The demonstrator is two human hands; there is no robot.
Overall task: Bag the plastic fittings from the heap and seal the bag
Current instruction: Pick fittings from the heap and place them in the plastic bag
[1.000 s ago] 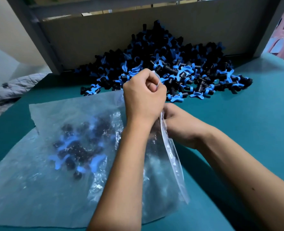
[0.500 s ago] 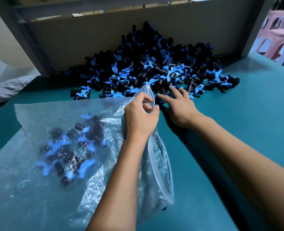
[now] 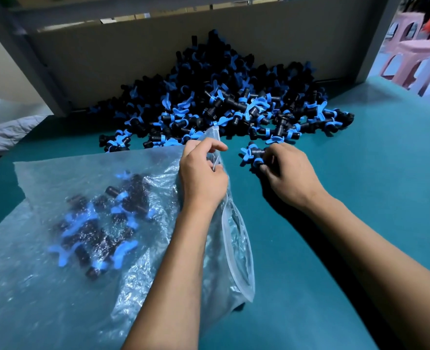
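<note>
A big heap of black fittings with blue wing handles [image 3: 216,102] lies at the back of the teal table [image 3: 360,198]. A clear plastic zip bag [image 3: 87,248] lies at the left with several fittings inside [image 3: 100,231]. My left hand [image 3: 201,173] pinches the bag's upper rim and holds its mouth [image 3: 236,238] open toward the right. My right hand [image 3: 287,173] grips a black and blue fitting [image 3: 253,155] just in front of the heap, a short way right of the bag's mouth.
A grey cardboard-lined wall [image 3: 158,54] stands behind the heap. A pink plastic stool [image 3: 408,54] is beyond the table at the far right. Grey padded fabric [image 3: 4,137] lies off the table's left edge.
My right hand left the bag's mouth, reached to the heap and closed on a fitting, pulling it toward me. My left hand lowered the bag's rim, and the mouth now gapes.
</note>
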